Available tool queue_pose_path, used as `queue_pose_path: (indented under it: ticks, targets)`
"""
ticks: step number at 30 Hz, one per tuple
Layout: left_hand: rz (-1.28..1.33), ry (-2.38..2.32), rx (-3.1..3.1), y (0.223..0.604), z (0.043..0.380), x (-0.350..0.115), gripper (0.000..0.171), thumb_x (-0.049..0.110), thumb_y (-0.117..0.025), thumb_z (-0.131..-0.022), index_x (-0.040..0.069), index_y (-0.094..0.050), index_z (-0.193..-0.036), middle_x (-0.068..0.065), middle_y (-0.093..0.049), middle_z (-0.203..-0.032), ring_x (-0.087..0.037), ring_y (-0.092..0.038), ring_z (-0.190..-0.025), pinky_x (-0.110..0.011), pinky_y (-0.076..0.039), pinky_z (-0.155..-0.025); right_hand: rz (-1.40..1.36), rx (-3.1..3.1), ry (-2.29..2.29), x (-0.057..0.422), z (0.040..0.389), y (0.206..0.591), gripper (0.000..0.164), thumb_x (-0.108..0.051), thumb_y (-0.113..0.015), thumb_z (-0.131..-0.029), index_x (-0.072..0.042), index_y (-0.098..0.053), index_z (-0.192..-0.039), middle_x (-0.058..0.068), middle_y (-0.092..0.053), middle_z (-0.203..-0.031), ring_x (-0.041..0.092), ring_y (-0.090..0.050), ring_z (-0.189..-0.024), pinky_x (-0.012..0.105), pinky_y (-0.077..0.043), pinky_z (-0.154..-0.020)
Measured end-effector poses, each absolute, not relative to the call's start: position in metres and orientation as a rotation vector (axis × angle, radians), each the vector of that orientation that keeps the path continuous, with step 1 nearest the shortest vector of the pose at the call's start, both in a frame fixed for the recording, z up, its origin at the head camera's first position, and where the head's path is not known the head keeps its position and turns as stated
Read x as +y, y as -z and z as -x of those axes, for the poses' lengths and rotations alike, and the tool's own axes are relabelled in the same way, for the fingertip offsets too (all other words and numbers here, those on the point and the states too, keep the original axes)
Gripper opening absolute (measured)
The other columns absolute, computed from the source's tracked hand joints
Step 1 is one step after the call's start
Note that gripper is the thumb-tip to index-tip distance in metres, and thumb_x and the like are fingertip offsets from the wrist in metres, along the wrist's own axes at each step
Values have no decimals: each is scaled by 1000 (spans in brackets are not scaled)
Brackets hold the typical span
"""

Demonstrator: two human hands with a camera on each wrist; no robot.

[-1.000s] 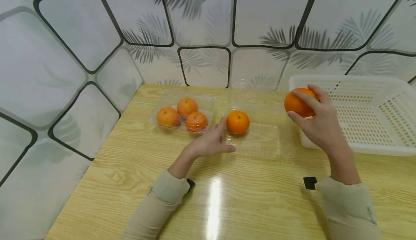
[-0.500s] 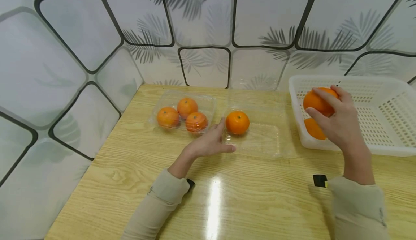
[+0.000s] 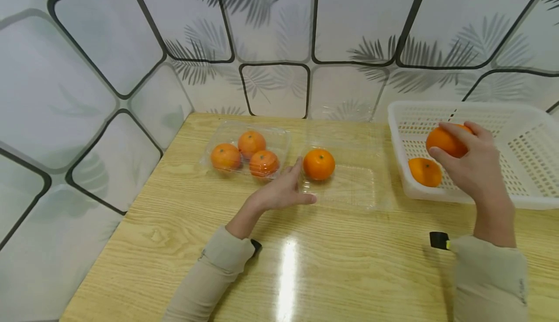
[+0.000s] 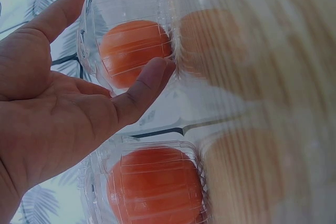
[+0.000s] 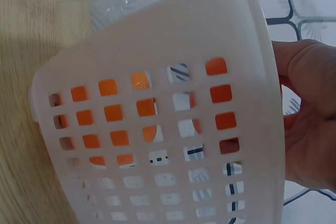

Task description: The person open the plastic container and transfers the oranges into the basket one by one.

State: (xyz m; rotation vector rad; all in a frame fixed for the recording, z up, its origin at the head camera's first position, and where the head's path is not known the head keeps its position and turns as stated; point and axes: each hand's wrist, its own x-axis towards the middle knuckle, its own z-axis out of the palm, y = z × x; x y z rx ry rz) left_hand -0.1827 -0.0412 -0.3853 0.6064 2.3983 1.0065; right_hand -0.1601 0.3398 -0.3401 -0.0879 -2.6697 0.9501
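Note:
My right hand [image 3: 478, 167] grips an orange [image 3: 445, 141] above the left part of a white slotted basket [image 3: 530, 167]. Below and left of it, another orange [image 3: 425, 172] lies inside the basket. In the right wrist view the basket wall [image 5: 142, 35] hides most of the held fruit; part of the right hand [image 5: 312, 114] shows past the rim. My left hand [image 3: 279, 191], thumb and fingers spread, is at the left edge of an open clear plastic box [image 3: 349, 186]. One orange [image 3: 319, 164] sits in that box. The left wrist view shows the left hand [image 4: 58, 108] beside the clear plastic.
Left of the open box stands another clear plastic box [image 3: 227, 132] holding three oranges [image 3: 251, 144]. The open box's transparent lid [image 3: 342, 130] extends toward the patterned wall [image 3: 275, 89] behind the wooden table [image 3: 349, 264]. The basket is at the table's right side.
My right hand has moved right with its orange, from the basket's left rim to over its inside. The orange lying in the basket has come into fuller view. My left hand stays put.

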Motion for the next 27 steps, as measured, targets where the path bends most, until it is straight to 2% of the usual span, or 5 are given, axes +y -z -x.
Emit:
queue_pose_path:
  ticks: [6,16,22,27]
  targets:
    - [-614,-1015,2398,385,183,-41,108,38,-71,-92,5,7,-159,-19,-8,-164,-36,-1,-152,-50,-9,-121,148,-2745,-927,351,162,343,54,-26,-58,-96,-6,-49,-145,33,-20,-156,63,-32,-126,72,-35,-95]
    - [-617,-1005,2402,386,182,-42,108,39,-71,-91,6,7,-159,-18,-5,-165,-37,-1,-152,-49,-9,-121,268,-2890,-891,367,161,348,60,-25,-55,-98,-2,-38,-151,41,-12,-152,62,-30,-120,71,-36,-93]
    - [-620,-1003,2404,386,182,-42,109,41,-71,-91,6,7,-159,-20,-6,-164,-37,-1,-151,-49,-9,-121,272,-2940,-810,373,159,351,61,-22,-55,-95,3,-39,-148,46,-14,-147,65,-29,-118,70,-38,-87]
    - [-636,-1011,2407,386,182,-41,108,39,-71,-91,4,6,-159,-21,-7,-164,-38,-2,-151,-50,-10,-121,332,-2997,-727,377,159,351,63,-23,-52,-93,2,-37,-149,47,-14,-145,63,-33,-113,65,-42,-78]
